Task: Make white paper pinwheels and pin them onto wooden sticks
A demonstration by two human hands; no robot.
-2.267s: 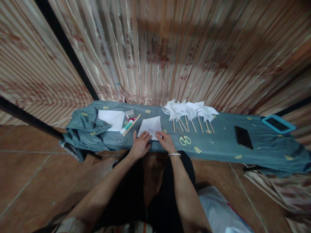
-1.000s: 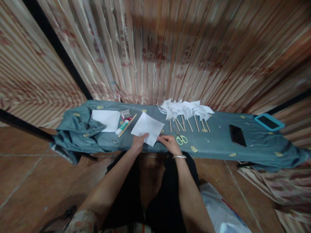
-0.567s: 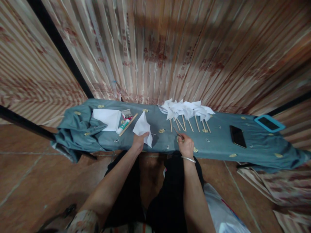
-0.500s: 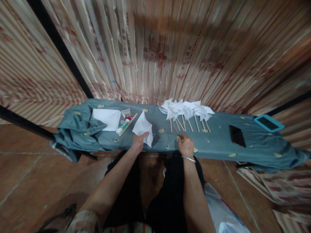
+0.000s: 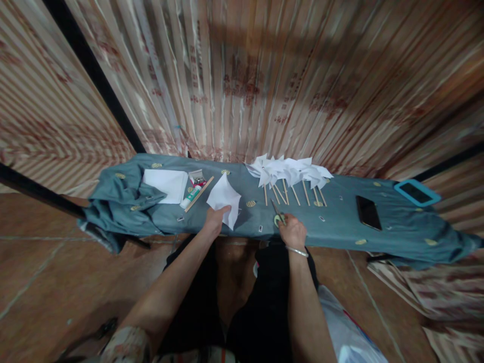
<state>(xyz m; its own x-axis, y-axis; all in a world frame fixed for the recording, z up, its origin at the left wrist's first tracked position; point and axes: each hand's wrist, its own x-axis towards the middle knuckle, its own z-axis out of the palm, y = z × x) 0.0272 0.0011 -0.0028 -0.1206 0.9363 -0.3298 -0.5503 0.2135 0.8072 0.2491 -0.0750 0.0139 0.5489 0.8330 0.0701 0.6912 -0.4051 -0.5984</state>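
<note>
My left hand (image 5: 216, 220) is closed on the lower edge of a white sheet of paper (image 5: 224, 197), thumb on top. The sheet is cut and bent, with points at its corners. Scissors (image 5: 279, 219) with pale green handles lie on the cloth, blades pointing away from me. Beside their handles is my right hand (image 5: 293, 231), its fingers loosely bent and no longer round the loops; the fingertips are partly hidden. Several white paper pinwheels (image 5: 289, 170) on wooden sticks lie in a row beyond the scissors.
A grey-green cloth (image 5: 234, 169) covers the narrow table. At left are a stack of white paper (image 5: 172, 184), a glue stick (image 5: 190, 197), a small box of metal pins (image 5: 197, 179) and a wooden stick (image 5: 199, 194). A phone (image 5: 368, 212) and blue-framed device (image 5: 418, 192) lie right.
My right hand has shifted slightly right, off the scissors' handles, which show more now. The paper in my left hand has turned a little, its right corner spreading outward.
</note>
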